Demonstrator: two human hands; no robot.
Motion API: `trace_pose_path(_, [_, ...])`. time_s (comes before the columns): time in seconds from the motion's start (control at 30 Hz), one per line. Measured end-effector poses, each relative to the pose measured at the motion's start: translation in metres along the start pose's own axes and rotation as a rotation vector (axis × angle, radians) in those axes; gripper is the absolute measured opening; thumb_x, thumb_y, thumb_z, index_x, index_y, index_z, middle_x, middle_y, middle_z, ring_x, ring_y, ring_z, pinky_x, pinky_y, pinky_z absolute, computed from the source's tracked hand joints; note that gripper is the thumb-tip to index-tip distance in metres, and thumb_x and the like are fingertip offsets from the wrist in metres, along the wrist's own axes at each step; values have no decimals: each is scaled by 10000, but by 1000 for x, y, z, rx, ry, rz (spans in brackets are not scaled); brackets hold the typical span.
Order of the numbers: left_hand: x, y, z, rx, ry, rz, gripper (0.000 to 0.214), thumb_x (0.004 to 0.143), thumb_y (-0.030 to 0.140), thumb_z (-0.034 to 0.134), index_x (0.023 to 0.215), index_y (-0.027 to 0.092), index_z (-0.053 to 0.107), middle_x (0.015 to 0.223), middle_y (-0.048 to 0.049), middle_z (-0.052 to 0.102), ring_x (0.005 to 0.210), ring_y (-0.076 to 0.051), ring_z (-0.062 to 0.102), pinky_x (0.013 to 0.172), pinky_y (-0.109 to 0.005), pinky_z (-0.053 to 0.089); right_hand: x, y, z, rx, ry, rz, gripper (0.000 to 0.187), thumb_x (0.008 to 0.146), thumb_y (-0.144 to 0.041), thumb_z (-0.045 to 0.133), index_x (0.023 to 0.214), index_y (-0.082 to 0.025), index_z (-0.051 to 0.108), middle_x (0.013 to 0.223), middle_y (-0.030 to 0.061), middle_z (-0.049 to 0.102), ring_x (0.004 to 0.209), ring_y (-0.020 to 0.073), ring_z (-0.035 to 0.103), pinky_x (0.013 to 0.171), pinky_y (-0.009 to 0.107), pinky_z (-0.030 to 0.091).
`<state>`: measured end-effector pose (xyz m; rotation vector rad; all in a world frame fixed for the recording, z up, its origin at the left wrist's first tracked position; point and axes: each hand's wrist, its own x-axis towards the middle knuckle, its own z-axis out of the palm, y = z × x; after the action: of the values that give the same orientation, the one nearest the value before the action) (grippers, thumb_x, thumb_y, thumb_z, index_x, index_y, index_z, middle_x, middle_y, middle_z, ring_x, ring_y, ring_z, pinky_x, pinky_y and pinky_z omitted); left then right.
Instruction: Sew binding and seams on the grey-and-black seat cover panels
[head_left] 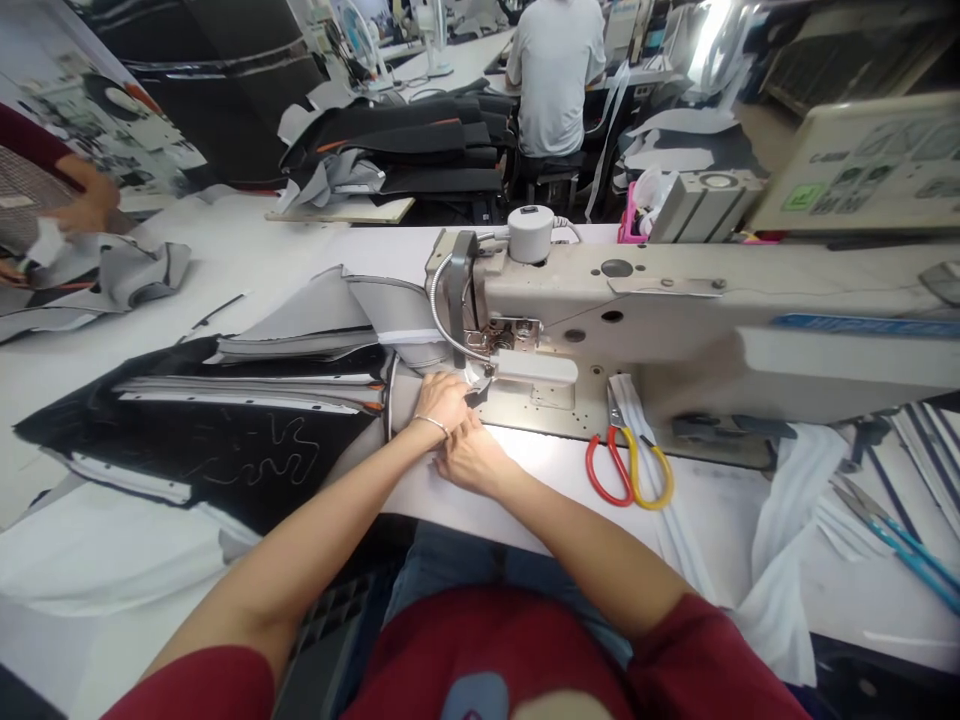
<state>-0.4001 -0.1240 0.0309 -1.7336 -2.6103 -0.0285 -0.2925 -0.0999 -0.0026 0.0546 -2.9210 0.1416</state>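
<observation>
My left hand (444,397) lies on grey fabric (409,398) just left of the presser foot of the sewing machine (675,310), fingers curled down onto the cloth. My right hand (471,457) sits right behind it near the table edge, fingers closed on the same fabric edge. A bracelet circles my left wrist. Black and grey fabric pieces (247,440) spread out to the left of the hands.
Red-and-yellow scissors (628,468) lie on the machine bed to the right. Blue-handled snips (896,535) rest at far right on white cloth. Another person's hand (86,205) handles grey fabric at far left. A seated person (555,75) works behind stacked fabric (405,150).
</observation>
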Motion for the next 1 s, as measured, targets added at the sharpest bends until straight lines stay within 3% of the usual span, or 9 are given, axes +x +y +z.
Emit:
trace_pose_path(0.27, [-1,4,10,-25,-3,93,210,741,190,437,770,177,644,808,-70,606,838,-211,476,745,-345,318,3,-2,7,38,23,-31,388,820,-308,371,1074,-79,555,1018,172,592,938,304,511,861,559,282])
trace_pose_path(0.47, [10,12,10,-21,-30,71,224,765,216,421,773,179,641,810,-76,597,853,-211,461,775,-348,306,8,9,13,40,74,-18,401,817,-218,360,1184,-89,458,1210,171,465,1105,308,409,913,530,278])
trace_pose_path(0.6, [20,20,9,-35,-24,21,260,789,183,377,744,169,633,837,-72,594,840,-196,464,790,-330,300,11,17,20,60,110,22,425,821,-255,371,1213,-99,419,1284,154,386,1193,309,306,970,516,228])
trace_pose_path(0.7, [21,22,9,-18,-17,14,269,794,164,357,774,159,625,826,-76,596,825,-195,471,795,-329,307,12,18,22,71,108,46,400,822,-282,381,1179,-115,448,1283,144,390,1193,308,303,966,531,237])
trace_pose_path(0.83, [15,21,11,3,26,73,233,784,188,387,828,169,615,826,-76,598,842,-208,475,818,-350,311,12,17,19,81,72,63,339,820,-278,398,1125,-159,488,1262,116,423,1175,310,322,944,572,248])
trace_pose_path(1.0, [12,18,18,-15,109,52,206,757,174,406,730,175,611,745,-74,596,766,-202,498,802,-353,342,12,18,13,115,21,78,380,824,-300,403,1166,-143,458,1249,124,437,1167,323,330,943,588,239])
